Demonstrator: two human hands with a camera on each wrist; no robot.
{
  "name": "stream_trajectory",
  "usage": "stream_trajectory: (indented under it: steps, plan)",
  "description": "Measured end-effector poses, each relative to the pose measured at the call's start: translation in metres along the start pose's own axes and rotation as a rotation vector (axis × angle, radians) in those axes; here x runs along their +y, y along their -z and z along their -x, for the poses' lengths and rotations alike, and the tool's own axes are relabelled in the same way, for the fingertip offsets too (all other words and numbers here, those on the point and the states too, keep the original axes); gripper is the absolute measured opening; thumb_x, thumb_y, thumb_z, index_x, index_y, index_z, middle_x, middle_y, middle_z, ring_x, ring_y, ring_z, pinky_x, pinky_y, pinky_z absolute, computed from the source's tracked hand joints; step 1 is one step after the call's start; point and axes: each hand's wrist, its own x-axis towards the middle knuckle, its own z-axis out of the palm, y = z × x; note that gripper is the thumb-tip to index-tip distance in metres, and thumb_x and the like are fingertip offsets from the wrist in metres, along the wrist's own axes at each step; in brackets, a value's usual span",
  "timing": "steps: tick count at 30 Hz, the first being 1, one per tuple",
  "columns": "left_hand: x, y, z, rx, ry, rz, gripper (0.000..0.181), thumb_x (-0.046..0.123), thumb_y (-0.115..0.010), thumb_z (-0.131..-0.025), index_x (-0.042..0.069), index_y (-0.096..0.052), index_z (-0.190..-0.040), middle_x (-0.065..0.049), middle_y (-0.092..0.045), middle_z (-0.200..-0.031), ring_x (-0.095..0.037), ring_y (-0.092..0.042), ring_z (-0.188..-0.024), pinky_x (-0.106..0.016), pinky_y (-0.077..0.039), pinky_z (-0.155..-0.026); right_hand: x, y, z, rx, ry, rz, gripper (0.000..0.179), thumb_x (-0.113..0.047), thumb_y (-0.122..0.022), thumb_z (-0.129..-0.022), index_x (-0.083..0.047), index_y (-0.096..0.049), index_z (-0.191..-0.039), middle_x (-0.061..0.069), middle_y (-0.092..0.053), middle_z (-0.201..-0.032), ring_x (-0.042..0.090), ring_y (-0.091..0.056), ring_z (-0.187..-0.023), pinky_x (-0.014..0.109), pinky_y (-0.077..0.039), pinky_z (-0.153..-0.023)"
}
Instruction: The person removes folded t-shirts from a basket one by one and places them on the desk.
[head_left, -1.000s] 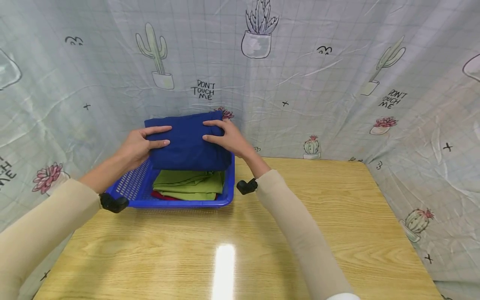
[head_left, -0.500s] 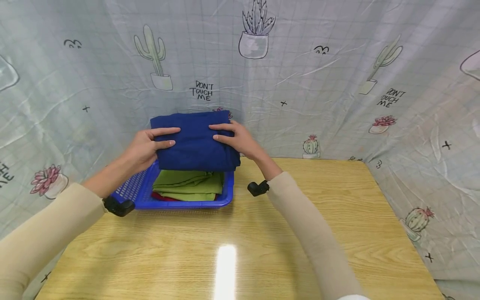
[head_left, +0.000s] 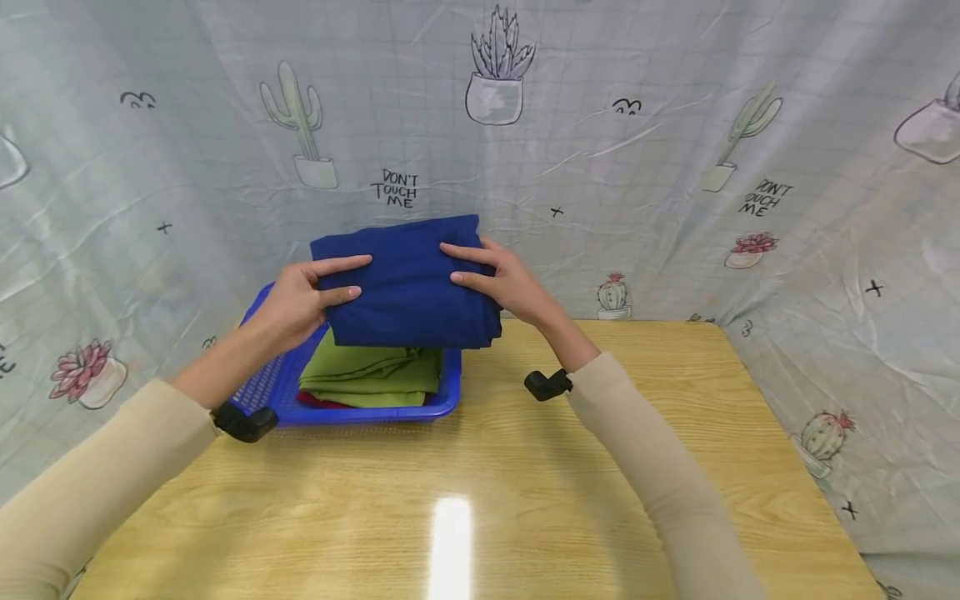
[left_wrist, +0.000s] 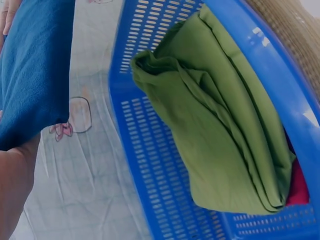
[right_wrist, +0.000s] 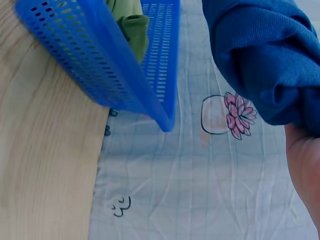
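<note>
- Head view: your left grip [head_left: 300,296] and right grip [head_left: 513,282] are clamped on opposite side edges of a folded blue cloth [head_left: 408,287] just left of the frame's centre; a thumb and one finger of each lie on its near face. Below it, left of centre, a blue basket [head_left: 360,416] rests on the wooden bench [head_left: 600,467], containing folded green cloth [head_left: 367,375] with red cloth [head_left: 321,402] showing beneath. A printed curtain [head_left: 675,250] spans the upper frame.
- Left wrist view: the blue cloth occupies the upper left, apart from the basket, whose perforated walls cover the centre and right. The green cloth lies inside; red shows at lower right.
- Right wrist view: the blue cloth, gathered in folds, appears at upper right, touching your right grip at the right edge. The basket fills the upper left.
</note>
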Motion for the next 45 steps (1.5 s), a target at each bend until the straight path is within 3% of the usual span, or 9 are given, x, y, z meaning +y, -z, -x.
stream_trajectory:
  steps: [4, 12, 25, 34, 40, 45]
  plan:
    - [0.003, -0.005, 0.002, -0.025, -0.03, -0.011, 0.049, 0.006, -0.066, -0.099, 0.018, -0.059, -0.146, -0.005, -0.031, -0.165, -0.018, -0.015, -0.044, -0.034, -0.018, -0.047, 0.001, 0.007, 0.008, -0.012, 0.027, -0.034, 0.048, -0.031, -0.065, -0.102, -0.033, -0.055, -0.148, 0.006, -0.01, -0.17, 0.022, -0.006, -0.157, 0.053, -0.023, -0.121]
    - [0.006, -0.02, -0.001, -0.082, -0.075, 0.016, 0.05, 0.002, -0.064, -0.099, 0.016, -0.058, -0.146, -0.006, -0.034, -0.163, -0.018, -0.014, -0.044, -0.033, -0.018, -0.047, 0.007, 0.026, 0.018, -0.008, 0.145, 0.003, 0.047, -0.02, -0.063, -0.103, -0.021, -0.055, -0.149, 0.009, -0.028, -0.164, 0.026, -0.042, -0.143, 0.046, -0.038, -0.114]
    - [0.006, -0.049, -0.009, -0.101, -0.108, -0.056, 0.049, 0.005, -0.068, -0.098, 0.021, -0.061, -0.144, -0.002, -0.048, -0.149, -0.018, -0.015, -0.044, -0.03, -0.024, -0.046, 0.007, 0.047, 0.048, 0.052, 0.123, 0.077, 0.049, -0.01, -0.066, -0.1, -0.015, -0.056, -0.148, 0.013, -0.032, -0.162, 0.032, -0.041, -0.142, 0.051, -0.038, -0.113]
    - [0.005, -0.07, -0.014, -0.131, -0.116, -0.021, 0.05, 0.003, -0.067, -0.097, 0.021, -0.061, -0.144, -0.002, -0.04, -0.159, -0.016, -0.018, -0.041, -0.027, -0.027, -0.045, 0.012, 0.064, 0.065, 0.063, 0.121, 0.115, 0.047, -0.013, -0.066, -0.1, -0.018, -0.058, -0.146, 0.01, -0.037, -0.159, 0.029, -0.043, -0.14, 0.05, -0.04, -0.111]
    - [0.004, -0.086, -0.018, -0.128, -0.15, -0.046, 0.049, 0.006, -0.069, -0.097, 0.025, -0.063, -0.142, -0.001, -0.045, -0.155, -0.015, -0.019, -0.039, -0.028, -0.027, -0.044, 0.011, 0.077, 0.076, 0.076, 0.077, 0.182, 0.049, -0.017, -0.067, -0.1, -0.021, -0.057, -0.147, 0.013, -0.035, -0.159, 0.032, -0.042, -0.141, 0.054, -0.039, -0.111]
    - [0.002, -0.099, -0.023, -0.14, -0.162, -0.003, 0.048, 0.005, -0.069, -0.097, 0.024, -0.064, -0.141, -0.004, -0.05, -0.151, -0.016, -0.017, -0.039, -0.028, -0.027, -0.044, 0.013, 0.087, 0.083, 0.078, 0.069, 0.181, 0.049, -0.015, -0.067, -0.1, -0.019, -0.057, -0.147, 0.013, -0.036, -0.159, 0.033, -0.041, -0.141, 0.054, -0.038, -0.111]
